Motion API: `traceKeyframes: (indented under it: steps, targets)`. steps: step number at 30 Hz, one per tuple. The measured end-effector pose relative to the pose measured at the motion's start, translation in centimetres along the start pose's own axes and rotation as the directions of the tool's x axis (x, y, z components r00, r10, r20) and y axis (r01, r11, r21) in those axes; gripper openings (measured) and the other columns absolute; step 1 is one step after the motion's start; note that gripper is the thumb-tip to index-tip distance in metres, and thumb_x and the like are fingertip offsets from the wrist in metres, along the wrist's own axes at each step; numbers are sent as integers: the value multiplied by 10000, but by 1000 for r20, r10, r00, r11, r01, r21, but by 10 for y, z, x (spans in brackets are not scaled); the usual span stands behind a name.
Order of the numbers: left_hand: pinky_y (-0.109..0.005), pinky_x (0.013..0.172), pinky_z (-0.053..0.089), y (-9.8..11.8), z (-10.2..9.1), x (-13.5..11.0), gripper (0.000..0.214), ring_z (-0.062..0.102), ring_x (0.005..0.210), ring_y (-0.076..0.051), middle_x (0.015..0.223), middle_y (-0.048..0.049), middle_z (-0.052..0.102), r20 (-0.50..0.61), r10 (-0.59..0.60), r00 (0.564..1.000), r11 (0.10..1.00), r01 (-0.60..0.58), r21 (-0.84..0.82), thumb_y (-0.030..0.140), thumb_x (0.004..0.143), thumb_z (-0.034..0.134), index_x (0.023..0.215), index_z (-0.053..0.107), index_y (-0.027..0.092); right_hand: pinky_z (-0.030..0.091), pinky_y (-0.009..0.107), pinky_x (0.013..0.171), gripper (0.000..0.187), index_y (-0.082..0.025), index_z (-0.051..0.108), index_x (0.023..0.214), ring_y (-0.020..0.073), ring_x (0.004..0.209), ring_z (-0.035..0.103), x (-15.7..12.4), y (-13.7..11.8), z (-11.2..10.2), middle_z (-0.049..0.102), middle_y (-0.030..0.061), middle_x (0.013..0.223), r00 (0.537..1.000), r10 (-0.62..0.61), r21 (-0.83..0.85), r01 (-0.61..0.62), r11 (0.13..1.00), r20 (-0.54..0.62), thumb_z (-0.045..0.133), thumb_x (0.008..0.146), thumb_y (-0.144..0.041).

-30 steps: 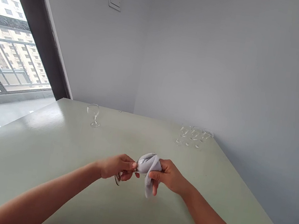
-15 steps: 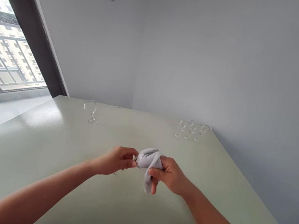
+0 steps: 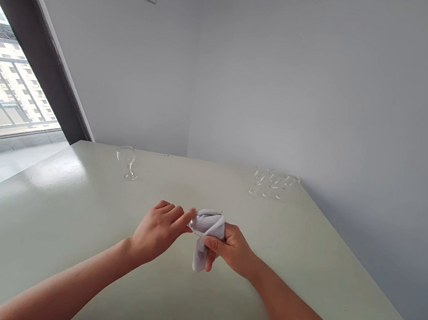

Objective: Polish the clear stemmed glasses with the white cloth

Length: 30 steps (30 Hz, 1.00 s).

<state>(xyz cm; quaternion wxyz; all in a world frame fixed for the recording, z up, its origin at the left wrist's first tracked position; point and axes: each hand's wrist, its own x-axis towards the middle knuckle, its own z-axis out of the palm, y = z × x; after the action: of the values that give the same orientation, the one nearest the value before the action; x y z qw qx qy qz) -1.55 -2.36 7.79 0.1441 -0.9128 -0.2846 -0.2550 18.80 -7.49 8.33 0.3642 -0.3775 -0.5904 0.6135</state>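
My left hand [image 3: 160,229] is closed on the stem end of a clear stemmed glass [image 3: 196,228], which lies sideways in the air above the table. A light grey cloth [image 3: 201,251] fills the glass's bowl and shows through its wall. The cloth also wraps over the rim and hangs down in a fold. My right hand [image 3: 231,250] grips this cloth at the bowl's mouth, its thumb in front and a finger showing below. My left fingers cover most of the stem and foot.
One clear stemmed glass [image 3: 128,164] stands upright at the table's back left. Several similar glasses [image 3: 275,182] form a group at the back right. The pale, glossy table [image 3: 155,304] meets grey walls [image 3: 293,86] behind and at right. A window [image 3: 7,85] is at left.
My left hand has turned over, its back now facing up, and the glass has turned with it. Both hands, glass and cloth sit slightly further left in view.
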Motion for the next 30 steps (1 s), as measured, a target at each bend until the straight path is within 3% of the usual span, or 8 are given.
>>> traceKeyframes:
  steps: [6,12,15,18,20,25,28,30]
  targets:
    - [-241,572,316,0,-17,2,250,414,554,-104,622,25,505,330,-97,939,875,238,-420,359,863,420,1048,536,236,436,251,605,191,-167,566,686,125,615,549,-8,-14,-16,574,0,630,978,-61,-482,153,863,200,539,800,-317]
    - [-216,509,316,-4,-11,5,349,348,535,-82,591,31,390,694,92,714,241,660,-711,489,810,438,838,577,169,415,240,653,129,-185,570,715,107,635,522,-13,-18,-30,560,-11,676,949,-142,-675,301,673,282,473,789,-144]
    - [-222,500,321,-9,-6,0,366,360,519,-82,586,28,401,734,123,668,141,721,-679,504,792,449,793,558,156,431,241,646,164,-189,568,723,116,648,536,-21,-13,-44,554,-11,675,974,-125,-637,219,740,190,431,800,-142]
    - [-218,470,314,-13,-3,-7,372,389,513,-89,604,17,443,800,-1,600,215,781,-586,518,771,455,793,558,161,449,262,607,198,-181,561,734,143,642,565,-34,-12,-55,567,5,672,981,-146,-619,38,785,-125,411,845,-251]
    - [-213,450,296,-11,-1,-9,369,397,507,-91,614,13,468,796,-141,589,334,785,-522,519,764,452,809,574,173,448,308,653,236,-187,577,762,182,700,576,-40,-17,-50,592,24,705,938,-240,-714,-12,700,-251,420,855,-337]
    - [-230,442,226,9,10,-5,229,346,462,-91,506,25,422,484,-299,823,773,506,-383,330,770,474,612,536,177,363,445,860,356,-238,586,1082,305,993,520,-29,-22,-9,617,91,1060,952,-299,-880,191,434,59,530,789,-432]
    - [-258,471,239,19,12,-2,221,373,466,-107,515,4,466,242,-155,958,937,220,-272,231,785,461,575,490,170,319,468,922,386,-234,548,1175,301,1089,473,-6,-14,-4,581,93,1154,959,-282,-780,163,604,-17,452,841,-402]
    - [-264,512,284,20,10,-2,175,428,501,-119,578,-5,531,143,-80,987,964,113,-242,277,819,465,702,542,172,353,448,911,362,-222,606,1096,274,1059,502,7,-9,-16,605,78,1108,983,-168,-571,98,815,-72,428,852,-420]
